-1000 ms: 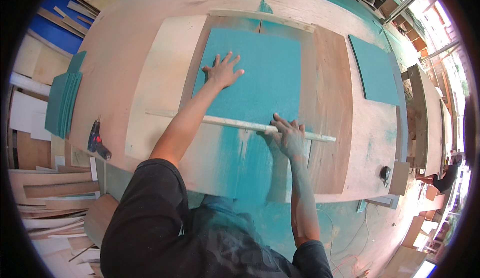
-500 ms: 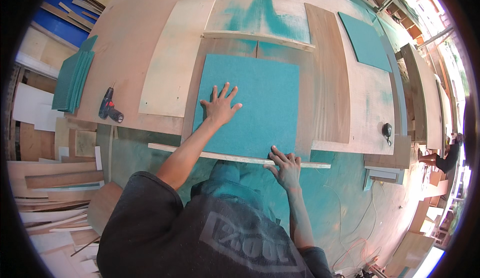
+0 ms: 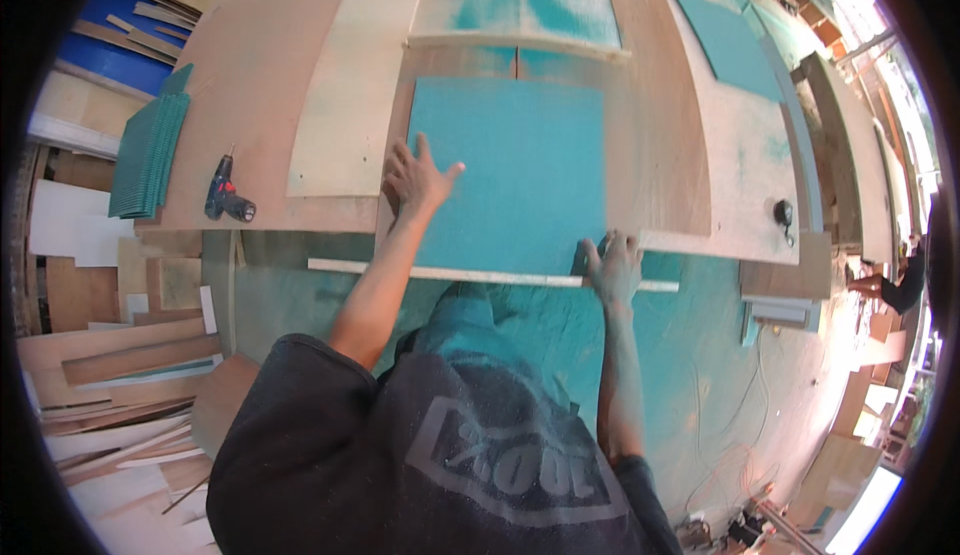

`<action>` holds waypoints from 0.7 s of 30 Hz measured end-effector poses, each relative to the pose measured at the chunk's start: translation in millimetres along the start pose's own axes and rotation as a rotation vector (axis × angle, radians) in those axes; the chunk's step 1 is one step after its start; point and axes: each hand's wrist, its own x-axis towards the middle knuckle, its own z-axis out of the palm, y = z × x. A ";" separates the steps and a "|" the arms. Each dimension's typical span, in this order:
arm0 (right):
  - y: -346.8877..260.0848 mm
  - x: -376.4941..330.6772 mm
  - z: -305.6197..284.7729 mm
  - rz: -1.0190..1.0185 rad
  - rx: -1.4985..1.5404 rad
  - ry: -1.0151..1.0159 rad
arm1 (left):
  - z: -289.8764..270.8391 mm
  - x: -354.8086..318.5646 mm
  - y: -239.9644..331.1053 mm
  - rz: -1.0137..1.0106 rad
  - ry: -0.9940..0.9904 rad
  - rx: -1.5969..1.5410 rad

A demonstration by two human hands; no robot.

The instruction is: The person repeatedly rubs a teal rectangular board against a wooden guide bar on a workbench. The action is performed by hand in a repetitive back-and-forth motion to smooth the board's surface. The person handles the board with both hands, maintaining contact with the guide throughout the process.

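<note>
A square teal board (image 3: pixel 510 175) lies flat in the middle of the wooden worktop. My left hand (image 3: pixel 422 183) is at its left edge, fingers spread and thumb over the board. At the near right corner is my right hand (image 3: pixel 614 267), its fingers bent but apart, touching the corner and the thin wooden strip (image 3: pixel 480 274) that runs along the near edge. A second wooden strip (image 3: pixel 520 46) lies across the worktop beyond the board. The undersides of both hands are hidden.
Pale plywood (image 3: pixel 350 95) and a brown board (image 3: pixel 660 105) flank the teal board. A cordless drill (image 3: pixel 226 193) and stacked teal panels (image 3: pixel 148 160) are left. A tape measure (image 3: pixel 784 217) and another teal panel (image 3: pixel 728 47) lie right. A person (image 3: pixel 905 280) is far right.
My left hand has moved from the board's surface to its left edge. My right hand has shifted right along the near edge to the corner. The view has tilted slightly.
</note>
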 end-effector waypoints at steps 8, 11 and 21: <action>-6.6 9.5 8.3 0.057 -0.046 -0.063 | 10.0 10.5 -16.4 0.038 0.042 -0.008; -6.1 10.5 10.8 0.085 -0.056 -0.073 | 8.2 12.3 -10.6 0.025 0.031 0.007; -3.9 11.6 12.7 0.094 -0.107 -0.034 | 8.2 9.3 -9.4 0.048 0.020 0.050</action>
